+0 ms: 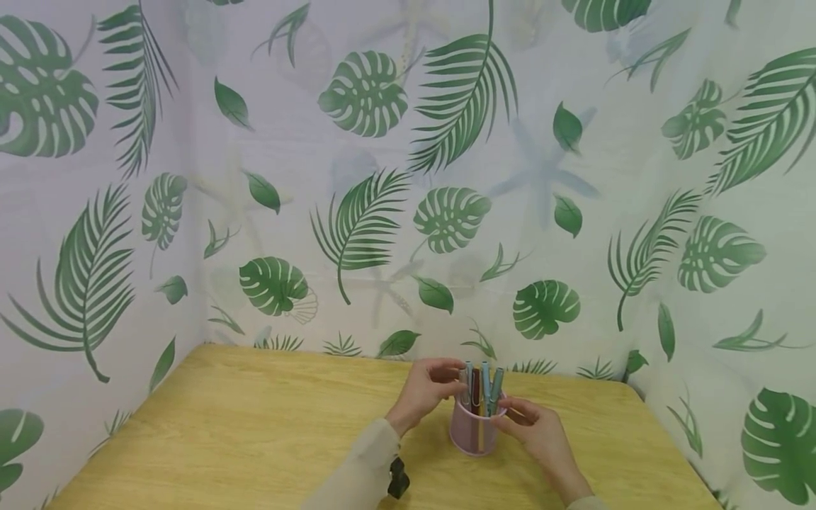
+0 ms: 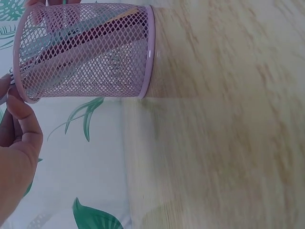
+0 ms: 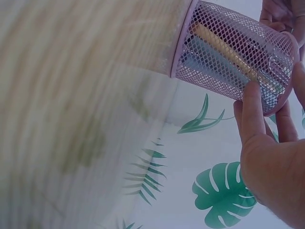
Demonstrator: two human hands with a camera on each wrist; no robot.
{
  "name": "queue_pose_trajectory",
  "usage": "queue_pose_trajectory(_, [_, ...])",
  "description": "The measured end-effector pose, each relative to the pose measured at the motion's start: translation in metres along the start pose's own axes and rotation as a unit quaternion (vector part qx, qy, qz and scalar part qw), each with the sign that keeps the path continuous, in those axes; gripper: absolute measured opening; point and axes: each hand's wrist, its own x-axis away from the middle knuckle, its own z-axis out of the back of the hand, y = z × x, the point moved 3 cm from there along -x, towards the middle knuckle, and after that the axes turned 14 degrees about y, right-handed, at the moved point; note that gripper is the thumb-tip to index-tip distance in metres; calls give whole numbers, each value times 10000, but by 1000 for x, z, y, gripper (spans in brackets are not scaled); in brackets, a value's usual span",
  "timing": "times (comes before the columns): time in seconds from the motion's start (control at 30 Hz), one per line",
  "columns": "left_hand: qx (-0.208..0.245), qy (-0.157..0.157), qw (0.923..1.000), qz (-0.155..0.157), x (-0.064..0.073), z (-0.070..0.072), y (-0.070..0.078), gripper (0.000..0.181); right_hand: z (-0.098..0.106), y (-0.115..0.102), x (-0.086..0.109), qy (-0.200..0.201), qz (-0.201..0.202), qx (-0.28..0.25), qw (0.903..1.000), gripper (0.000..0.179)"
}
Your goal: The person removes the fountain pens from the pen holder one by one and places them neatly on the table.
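- One cup (image 1: 473,433), pink mesh, stands upright on the bench (image 1: 255,425); its base touches the wood.
- In the cup, at least four pens show above its rim — one grey pen (image 1: 464,391), one dark red pen (image 1: 475,386), one light blue pen (image 1: 486,379), one teal pen (image 1: 497,382). They crowd together, so I cannot give an exact count.
- One yellow stick (image 3: 221,44) leans inside the cup, seen through the mesh.
- Two hands are at the cup, one on each side.
- Left hand (image 1: 423,389), at the left of the cup's rim: its grip is together on the grey pen, thumb and fingers pinching it just above the rim.
- Right hand (image 1: 538,428), at the right of the cup: its grip is clamped on the cup near the rim — in the right wrist view one fingertip lies against the mesh, with other fingers by the rim.
- Two pale sleeves, both on the near side of the cup; one black fitting (image 1: 398,479) at the left wrist, left of the cup and nearer the person.
- Behind the cup, a white wall (image 1: 287,234) with green leaves, too many to count here.
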Motion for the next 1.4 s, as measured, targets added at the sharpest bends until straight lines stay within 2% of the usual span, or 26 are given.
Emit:
queue_pose_trajectory(0.13, [2, 44, 10000, 64, 0, 1, -2, 30, -1, 1, 0, 9, -1, -49, 10000, 38])
queue_pose_trajectory(0.27, [-12, 95, 10000, -8, 0, 2, -3, 30, -1, 2, 0, 10, 7, -78, 10000, 38])
queue_pose_trajectory(0.43, [-27, 107, 9999, -90, 0, 1, 1, 27, 0, 2, -2, -21, -30, -79, 10000, 39])
queue_pose_trajectory(0.53, [-39, 113, 9999, -37, -1, 1, 3, 25, 0, 2, -3, -37, -54, -79, 9999, 40])
queue_pose_trajectory(0.7, [6, 308, 9995, 118, -3, 2, 5, 24, 1, 1, -2, -19, -73, -21, 10000, 41])
queue_pose_trajectory(0.83, [3, 461, 9989, 78, -2, 4, 9, 25, 1, 1, -2, 13, -55, 8, 10000, 40])
queue_pose_trajectory(0.97, [-106, 481, 9987, -144, 1, 6, 21, 25, 0, 0, 0, 32, -23, 7, 10000, 39])
queue_pose_trajectory(1.13, [-174, 478, 9963, -692, 11, 13, 56, 24, 0, 0, 0, 108, 50, 24, 9999, 40])
queue_pose_trajectory(1.2, [-95, 520, 9957, -765, 15, 15, 67, 23, 0, 1, 0, 125, 53, 13, 9999, 39])
queue_pose_trajectory(1.3, [-25, 675, 9953, -699, 16, 18, 73, 23, 0, 1, 1, 118, 29, -23, 9999, 39])
queue_pose_trajectory(1.4, [122, 884, 9936, -686, 12, 20, 70, 23, 0, 2, 1, 95, -7, -82, 9999, 42])
